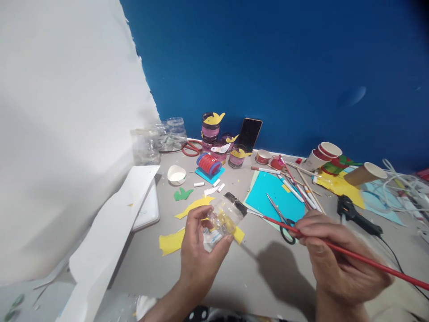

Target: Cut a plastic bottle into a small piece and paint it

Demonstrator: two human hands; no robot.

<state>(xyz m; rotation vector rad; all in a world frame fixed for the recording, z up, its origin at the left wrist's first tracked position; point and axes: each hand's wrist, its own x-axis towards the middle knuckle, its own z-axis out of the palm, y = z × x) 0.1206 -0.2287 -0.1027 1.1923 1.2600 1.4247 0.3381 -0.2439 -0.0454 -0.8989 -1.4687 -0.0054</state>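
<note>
Shows clear, glossy plastic on the cup (219,218), dark and opaque at the band. Shows a smooth, glossy red finish along the brush (355,255). Presents bright metal blades and black plastic handles on the scissors (277,208). Reads as matt paper at the blue sheet (264,192) and white sheet (110,223). Reads as dark and glossy on the phone (251,133), black plastic on the glue gun (358,216), bare wood in the sticks (310,190). Appears smooth and matt on the table (241,284).

I observe one clear plastic cup (226,216), tilted, black band around its rim. Right of the cup, the red paintbrush (348,253) slants, bristle end at the band.
</note>
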